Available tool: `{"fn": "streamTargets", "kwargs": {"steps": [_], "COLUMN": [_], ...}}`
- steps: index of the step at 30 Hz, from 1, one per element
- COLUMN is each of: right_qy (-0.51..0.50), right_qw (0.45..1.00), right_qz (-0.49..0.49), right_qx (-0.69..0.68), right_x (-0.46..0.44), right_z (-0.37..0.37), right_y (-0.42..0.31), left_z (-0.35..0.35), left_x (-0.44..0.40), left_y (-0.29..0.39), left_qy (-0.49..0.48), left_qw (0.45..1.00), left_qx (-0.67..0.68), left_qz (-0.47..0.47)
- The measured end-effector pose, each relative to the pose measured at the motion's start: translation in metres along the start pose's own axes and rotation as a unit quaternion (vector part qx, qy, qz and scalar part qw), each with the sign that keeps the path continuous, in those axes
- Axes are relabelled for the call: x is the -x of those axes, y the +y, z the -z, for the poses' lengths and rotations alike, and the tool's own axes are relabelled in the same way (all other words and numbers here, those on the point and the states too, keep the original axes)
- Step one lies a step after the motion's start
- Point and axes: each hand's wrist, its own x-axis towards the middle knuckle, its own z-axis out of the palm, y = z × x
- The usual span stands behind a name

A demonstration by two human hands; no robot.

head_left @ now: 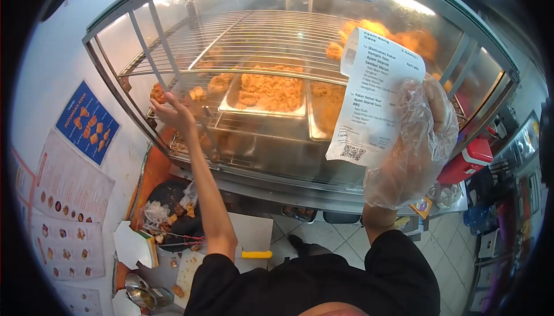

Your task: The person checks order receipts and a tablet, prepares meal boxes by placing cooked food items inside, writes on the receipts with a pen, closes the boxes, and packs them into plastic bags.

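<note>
Left hand [175,112] grips fried chicken piece [157,92], picked up; gloved right hand [416,134] grips receipt [369,94]; more fried chicken [270,90] sits in metal tray [262,112].

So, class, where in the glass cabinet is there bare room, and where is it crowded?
The upper rack looks bare from its left end to the chicken heaped at its right. Below, loose pieces and filled trays crowd the shelf.

A fried-food display cabinet [277,190] marks a food shop.
</note>
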Motion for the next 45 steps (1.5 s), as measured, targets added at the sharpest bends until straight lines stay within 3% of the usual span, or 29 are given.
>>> {"fn": "streamTargets", "kwargs": {"steps": [3, 6, 10, 13, 16, 17, 18, 20, 22, 24, 25, 27, 28, 29, 31, 32, 33, 34, 35, 36, 37, 38, 40, 42, 45], "right_qy": [-0.017, -0.034, -0.047, -0.06, -0.066, -0.068, -0.072, -0.081, -0.093, -0.115, -0.147, -0.271, -0.214, -0.134, 0.039, 0.116, 0.116, 0.162, 0.02, -0.079, -0.185, -0.157, -0.077, -0.126, -0.048], "right_qw": [1.0, 0.999, 0.998, 0.997, 0.996, 0.997, 0.996, 0.996, 0.993, 0.982, 0.965, 0.928, 0.961, 0.962, 0.929, 0.909, 0.88, 0.9, 0.845, 0.735, 0.421, 0.496, 0.631, 0.684, 0.708], "right_qz": [-0.015, -0.029, -0.037, -0.044, -0.047, -0.046, -0.046, -0.042, -0.022, 0.021, 0.067, 0.032, -0.034, -0.129, -0.275, -0.262, -0.271, -0.289, -0.225, -0.112, 0.046, -0.033, -0.17, -0.224, -0.327], "right_qx": [-0.01, -0.019, -0.025, -0.028, -0.02, -0.013, -0.003, 0.026, 0.072, 0.146, 0.205, 0.254, 0.17, 0.201, 0.242, 0.303, 0.373, 0.281, 0.484, 0.664, 0.887, 0.853, 0.753, 0.683, 0.624], "right_x": [0.008, 0.014, 0.017, 0.02, 0.025, 0.026, 0.029, 0.035, 0.04, 0.045, 0.047, 0.045, 0.047, 0.04, 0.017, -0.004, -0.026, -0.048, -0.083, -0.117, -0.138, -0.146, -0.202, -0.231, -0.26], "right_z": [-0.003, -0.008, -0.018, -0.026, -0.026, -0.025, -0.023, -0.013, 0.002, 0.032, 0.058, 0.121, 0.151, 0.176, 0.248, 0.291, 0.363, 0.412, 0.495, 0.577, 0.615, 0.633, 0.652, 0.666, 0.662], "right_y": [-0.001, 0.001, 0.005, 0.007, 0.006, 0.004, 0.002, -0.009, -0.029, -0.05, -0.055, -0.061, -0.058, -0.063, -0.042, -0.017, 0.027, 0.072, 0.141, 0.209, 0.246, 0.277, 0.314, 0.335, 0.352], "left_z": [-0.014, -0.004, 0.004, 0.029, 0.09, 0.111, 0.129, 0.147, 0.141, 0.147, 0.15, 0.147, 0.15, 0.158, 0.158, 0.152, 0.146, 0.14, 0.134, 0.124, 0.111, 0.099, 0.067, 0.029, -0.022], "left_x": [0.001, 0.03, 0.051, 0.069, 0.085, 0.093, 0.1, 0.12, 0.149, 0.181, 0.197, 0.234, 0.252, 0.265, 0.285, 0.299, 0.315, 0.335, 0.356, 0.38, 0.406, 0.431, 0.481, 0.527, 0.585], "left_y": [-0.007, 0.01, 0.012, 0.033, 0.09, 0.105, 0.122, 0.179, 0.204, 0.223, 0.233, 0.229, 0.234, 0.237, 0.24, 0.244, 0.252, 0.264, 0.282, 0.29, 0.304, 0.32, 0.361, 0.396, 0.435], "left_qy": [-0.068, -0.141, -0.222, -0.244, -0.173, -0.261, -0.342, -0.405, -0.407, -0.439, -0.455, -0.488, -0.503, -0.556, -0.665, -0.72, -0.757, -0.79, -0.791, -0.821, -0.826, -0.832, -0.832, -0.824, -0.757], "left_qw": [0.984, 0.978, 0.962, 0.968, 0.963, 0.896, 0.796, 0.685, 0.648, 0.653, 0.655, 0.634, 0.577, 0.565, 0.518, 0.476, 0.444, 0.412, 0.399, 0.361, 0.344, 0.327, 0.366, 0.418, 0.537], "left_qx": [0.167, 0.141, 0.16, 0.012, 0.203, 0.358, 0.5, 0.606, 0.642, 0.616, 0.602, 0.595, 0.643, 0.609, 0.532, 0.489, 0.462, 0.435, 0.438, 0.415, 0.419, 0.42, 0.387, 0.347, 0.331], "left_qz": [0.002, 0.068, 0.02, -0.055, -0.041, -0.029, -0.01, -0.007, -0.05, -0.039, -0.034, -0.077, -0.025, -0.028, -0.079, -0.128, -0.13, -0.131, -0.151, -0.151, -0.154, -0.156, -0.157, -0.163, -0.17]}}
